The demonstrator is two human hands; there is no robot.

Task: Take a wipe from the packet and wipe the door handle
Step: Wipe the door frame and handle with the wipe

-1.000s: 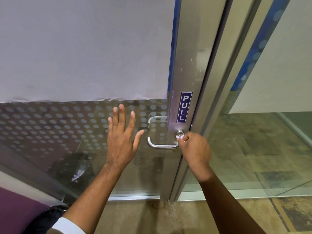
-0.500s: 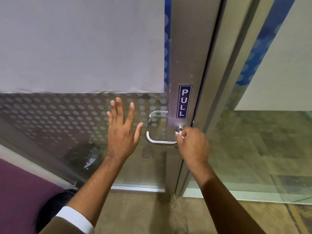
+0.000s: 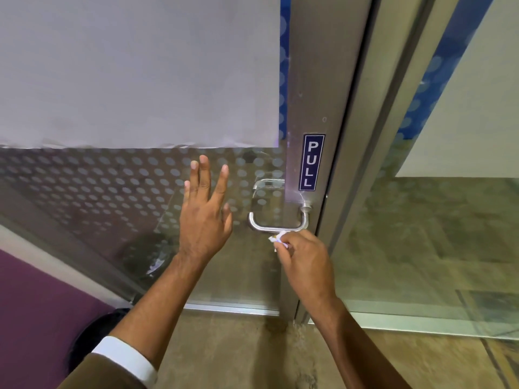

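A steel lever door handle (image 3: 273,227) juts from the metal door stile under a blue PULL sticker (image 3: 311,162). My right hand (image 3: 304,263) is closed on a small crumpled white wipe (image 3: 278,238), held just below the handle's horizontal bar, near its middle. My left hand (image 3: 206,213) is flat against the dotted glass of the door to the left of the handle, fingers spread. The wipe packet is not in view.
The glass door (image 3: 140,192) carries a grey film panel on top and a dot pattern below. A metal frame and a fixed glass pane (image 3: 421,234) stand to the right. A purple surface (image 3: 33,313) lies at lower left, a tan floor below.
My right hand has come off the handle's pivot end by the stile and dropped down and slightly left, below the bar, with the wipe. My left hand stays on the glass.
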